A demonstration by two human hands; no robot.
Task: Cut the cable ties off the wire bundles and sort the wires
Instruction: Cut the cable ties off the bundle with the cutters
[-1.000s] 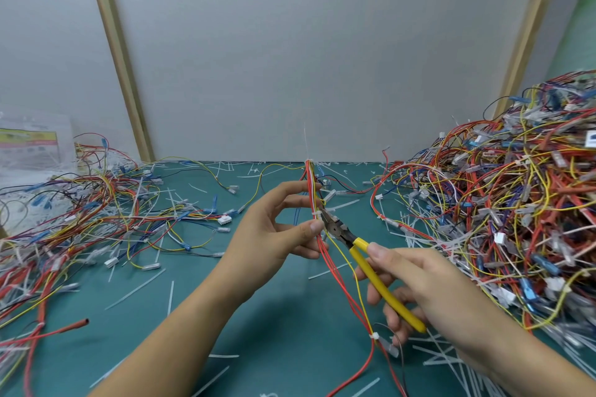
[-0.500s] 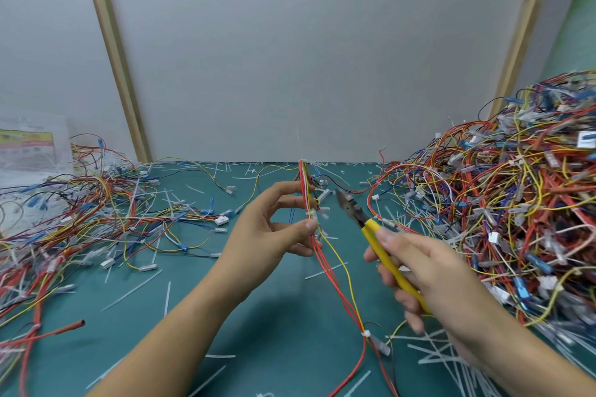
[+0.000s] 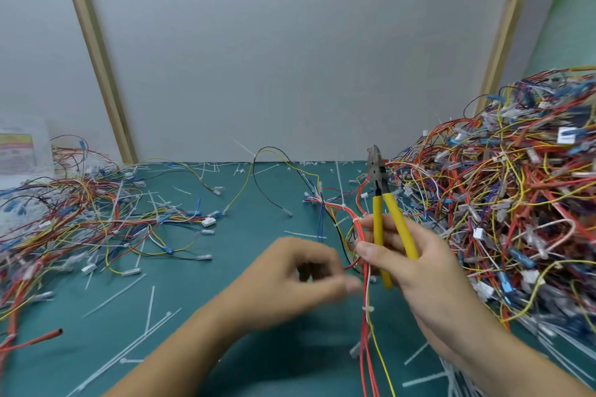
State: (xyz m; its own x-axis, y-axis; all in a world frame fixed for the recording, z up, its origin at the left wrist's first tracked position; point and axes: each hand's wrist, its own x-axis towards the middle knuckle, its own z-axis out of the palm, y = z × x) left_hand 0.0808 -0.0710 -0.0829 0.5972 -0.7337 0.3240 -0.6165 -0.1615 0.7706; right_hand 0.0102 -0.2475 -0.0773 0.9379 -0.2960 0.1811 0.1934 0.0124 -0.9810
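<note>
Evidently the right hand (image 3: 429, 271) clamps its grip on yellow cutters (image 3: 377, 219) and wire bundle (image 3: 361, 232) together, above the desk (image 3: 193, 284); the grip of the left hand (image 3: 290, 280) is blurred, I cannot tell. Holding both, wires may slip or get nicked.

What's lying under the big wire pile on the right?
Cut white cable ties stick out from beneath the wire pile, on the green mat. Anything deeper is covered.
</note>
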